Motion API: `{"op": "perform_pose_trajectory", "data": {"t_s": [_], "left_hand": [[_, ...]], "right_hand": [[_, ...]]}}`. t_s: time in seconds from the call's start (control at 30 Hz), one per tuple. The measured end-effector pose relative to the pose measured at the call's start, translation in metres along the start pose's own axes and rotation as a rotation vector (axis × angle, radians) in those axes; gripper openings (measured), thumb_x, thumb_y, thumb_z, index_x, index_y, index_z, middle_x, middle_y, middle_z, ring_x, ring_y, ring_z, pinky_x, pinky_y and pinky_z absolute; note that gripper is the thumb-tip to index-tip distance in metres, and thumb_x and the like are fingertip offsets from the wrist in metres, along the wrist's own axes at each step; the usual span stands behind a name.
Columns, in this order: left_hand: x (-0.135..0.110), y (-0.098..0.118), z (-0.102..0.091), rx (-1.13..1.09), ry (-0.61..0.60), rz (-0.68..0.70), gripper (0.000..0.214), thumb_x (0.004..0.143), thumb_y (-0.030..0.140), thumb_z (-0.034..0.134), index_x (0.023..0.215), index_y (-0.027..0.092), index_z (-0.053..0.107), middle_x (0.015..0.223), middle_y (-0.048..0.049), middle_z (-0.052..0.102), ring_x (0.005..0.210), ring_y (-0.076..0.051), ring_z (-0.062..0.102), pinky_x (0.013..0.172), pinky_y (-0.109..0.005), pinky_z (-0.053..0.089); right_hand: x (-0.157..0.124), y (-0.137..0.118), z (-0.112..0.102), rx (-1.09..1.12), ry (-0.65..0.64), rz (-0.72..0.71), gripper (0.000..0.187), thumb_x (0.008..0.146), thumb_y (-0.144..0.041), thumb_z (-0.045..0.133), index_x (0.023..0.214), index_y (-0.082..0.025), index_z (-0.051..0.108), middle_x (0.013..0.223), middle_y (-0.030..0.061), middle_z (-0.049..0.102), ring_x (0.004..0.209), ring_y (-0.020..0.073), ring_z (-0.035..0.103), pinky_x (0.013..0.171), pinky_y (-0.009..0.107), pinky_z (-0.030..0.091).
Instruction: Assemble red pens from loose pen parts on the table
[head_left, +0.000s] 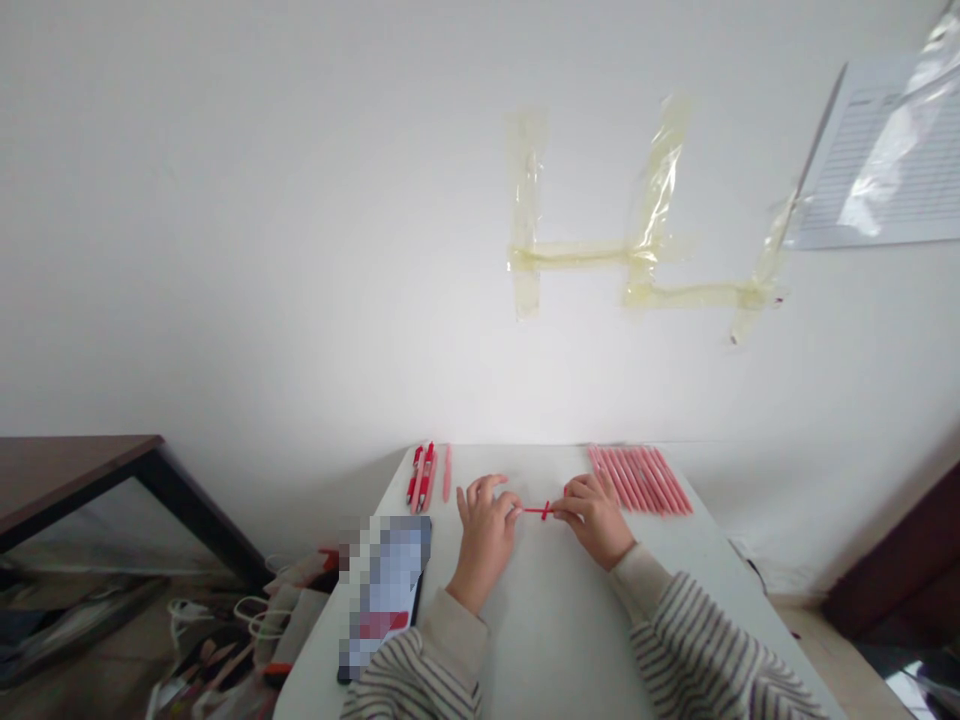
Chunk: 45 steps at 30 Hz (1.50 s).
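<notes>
Head camera: left hand [487, 520] and right hand [598, 515] pinching a slender red rod [533, 510] over the smooth white table [559, 640]!

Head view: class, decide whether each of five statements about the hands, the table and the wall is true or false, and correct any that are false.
1. A thin red part spans the gap between the left hand and the right hand. True.
2. The row at the right of the table is made of green sticks. False: they are pink sticks.
3. Yellowish tape is stuck to the wall. True.
4. A plate lies beside the left forearm. False: a phone lies there.
5. Nothing is held by either hand. False: both hold the thin red part.
</notes>
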<state>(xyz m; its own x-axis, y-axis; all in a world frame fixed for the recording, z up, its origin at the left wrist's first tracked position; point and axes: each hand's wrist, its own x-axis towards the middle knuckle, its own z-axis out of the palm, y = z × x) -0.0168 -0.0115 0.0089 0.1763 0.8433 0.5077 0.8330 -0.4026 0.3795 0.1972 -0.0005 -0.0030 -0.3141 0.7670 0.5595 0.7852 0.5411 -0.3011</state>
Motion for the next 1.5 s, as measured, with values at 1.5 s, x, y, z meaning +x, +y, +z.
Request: {"op": "perform_pose_trajectory", "data": {"t_s": [1.5], "left_hand": [[0.003, -0.004, -0.013, 0.014, 0.087, -0.021, 0.042, 0.070, 0.032, 0.083, 0.111, 0.036, 0.073, 0.130, -0.0047, 0.060, 0.124, -0.028, 0.049, 0.114, -0.057, 0.034]], "right_hand": [[-0.001, 0.000, 0.002, 0.015, 0.008, -0.027, 0.012, 0.094, -0.036, 0.065, 0.095, -0.034, 0.077, 0.085, 0.0013, 0.069, 0.095, 0.0215, 0.058, 0.104, 0.051, 0.035]]}}
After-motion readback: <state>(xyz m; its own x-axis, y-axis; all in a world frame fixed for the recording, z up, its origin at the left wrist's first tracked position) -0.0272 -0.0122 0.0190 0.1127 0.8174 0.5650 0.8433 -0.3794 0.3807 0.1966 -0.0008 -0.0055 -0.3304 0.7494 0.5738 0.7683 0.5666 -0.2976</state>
